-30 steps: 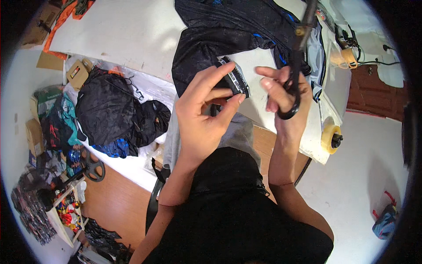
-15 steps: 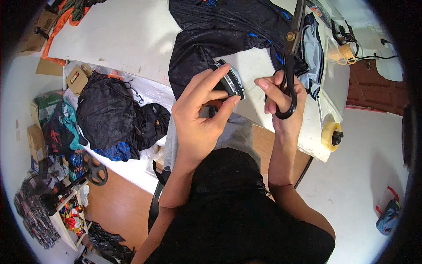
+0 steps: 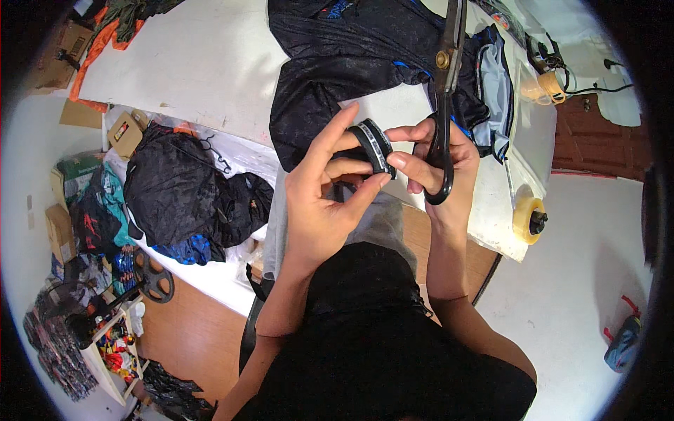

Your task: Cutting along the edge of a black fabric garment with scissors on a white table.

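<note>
My left hand (image 3: 317,200) pinches a small black band (image 3: 378,146) with a pale printed strip along it. The band is curved in a loop, and my left index finger stretches up past it. Hooked over the fingers of my right hand (image 3: 453,165) are large scissors (image 3: 441,133) with black handles, their blades pointing away from me. The thumb and index fingertip of that hand meet the band's right side. Beyond both hands a black garment (image 3: 316,81) with blue trim lies on the white table (image 3: 189,63).
Dark clothing (image 3: 175,186) is piled on a white surface at the left, near a cardboard piece (image 3: 126,133). A roll of yellowish tape (image 3: 526,214) is at the table's right edge. A dark bag (image 3: 621,344) lies at far right.
My right hand has moved left with the scissors, and its fingertips have come to the band. The band has turned and shifted slightly right and down in my left hand.
</note>
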A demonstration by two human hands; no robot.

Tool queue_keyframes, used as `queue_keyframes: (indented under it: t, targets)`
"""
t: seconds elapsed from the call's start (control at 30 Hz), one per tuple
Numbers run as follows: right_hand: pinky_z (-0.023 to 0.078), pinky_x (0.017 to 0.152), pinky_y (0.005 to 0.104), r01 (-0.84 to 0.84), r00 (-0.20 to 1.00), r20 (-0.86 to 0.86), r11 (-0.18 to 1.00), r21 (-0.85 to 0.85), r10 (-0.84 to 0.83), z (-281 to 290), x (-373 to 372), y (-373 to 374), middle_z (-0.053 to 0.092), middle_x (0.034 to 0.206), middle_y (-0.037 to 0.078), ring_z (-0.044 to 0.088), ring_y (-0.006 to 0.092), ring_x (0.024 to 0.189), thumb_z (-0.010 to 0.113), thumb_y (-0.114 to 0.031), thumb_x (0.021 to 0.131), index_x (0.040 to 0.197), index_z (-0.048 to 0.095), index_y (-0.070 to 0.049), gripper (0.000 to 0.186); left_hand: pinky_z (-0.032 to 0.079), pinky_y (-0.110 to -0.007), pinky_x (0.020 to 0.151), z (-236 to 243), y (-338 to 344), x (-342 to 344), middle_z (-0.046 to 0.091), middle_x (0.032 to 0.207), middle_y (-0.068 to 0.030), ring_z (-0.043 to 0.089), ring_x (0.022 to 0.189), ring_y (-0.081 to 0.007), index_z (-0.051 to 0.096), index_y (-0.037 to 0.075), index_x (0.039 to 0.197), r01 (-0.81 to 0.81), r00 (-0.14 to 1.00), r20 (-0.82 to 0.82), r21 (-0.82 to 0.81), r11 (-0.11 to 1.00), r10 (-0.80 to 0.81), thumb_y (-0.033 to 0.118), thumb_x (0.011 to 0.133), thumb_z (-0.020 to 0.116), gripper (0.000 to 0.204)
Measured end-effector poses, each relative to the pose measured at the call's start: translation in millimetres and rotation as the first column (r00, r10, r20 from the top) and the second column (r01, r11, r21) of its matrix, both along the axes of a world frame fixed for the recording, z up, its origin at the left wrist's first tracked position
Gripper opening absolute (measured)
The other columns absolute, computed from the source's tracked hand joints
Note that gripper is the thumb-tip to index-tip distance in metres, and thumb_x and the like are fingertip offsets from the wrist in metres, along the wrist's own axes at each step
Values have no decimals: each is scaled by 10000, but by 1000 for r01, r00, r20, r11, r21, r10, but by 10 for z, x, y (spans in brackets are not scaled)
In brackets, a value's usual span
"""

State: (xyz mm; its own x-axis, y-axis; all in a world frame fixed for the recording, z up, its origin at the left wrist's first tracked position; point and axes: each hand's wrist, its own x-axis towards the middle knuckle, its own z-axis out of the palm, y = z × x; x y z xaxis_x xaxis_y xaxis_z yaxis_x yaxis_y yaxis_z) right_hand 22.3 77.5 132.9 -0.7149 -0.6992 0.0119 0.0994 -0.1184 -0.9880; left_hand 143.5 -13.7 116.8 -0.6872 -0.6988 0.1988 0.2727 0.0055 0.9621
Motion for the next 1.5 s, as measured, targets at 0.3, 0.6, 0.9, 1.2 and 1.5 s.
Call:
queue_keyframes:
  t: [0.3,0.6,0.9,1.2,1.5]
  targets:
    - [352,391,137,82,996,-29,997,14,-82,24,61,-76,659,756,79,512,23,482,764,-16,690,869,581,14,257,526,-222,690,-35,-6,27,599,1057,-141,637,842,-132,424,-28,1291,74,997,31,-157,985,-70,-143,689,672,661]
    - [341,354,138,93,996,-22,995,49,-92,16,0,48,668,760,119,530,37,468,756,-25,700,852,584,1,230,528,-223,695,6,-23,35,592,1058,-133,631,844,-133,428,-37,1286,97,994,-47,44,994,-95,-158,681,665,661]
    - [338,392,120,84,988,-130,996,2,-83,7,119,-12,684,844,116,452,-10,452,756,15,681,859,579,-5,252,514,-200,691,-9,-13,41,585,1066,-101,615,820,-102,439,-16,1289,121,992,18,78,990,-122,-153,676,675,670]
    - [339,390,127,124,984,-134,991,49,-117,-50,110,14,680,810,83,498,-1,482,744,-10,712,848,580,-17,213,491,-194,655,-29,-9,69,624,983,-57,597,780,-66,480,16,1267,176,975,134,26,984,-177,-125,703,668,611]
    - [327,370,146,180,983,-44,983,-21,-181,-17,3,60,667,766,110,483,26,456,737,2,711,811,559,-32,207,474,-188,640,-71,-56,84,614,995,-67,582,758,-66,513,3,1227,152,984,83,64,986,-157,-137,688,672,579]
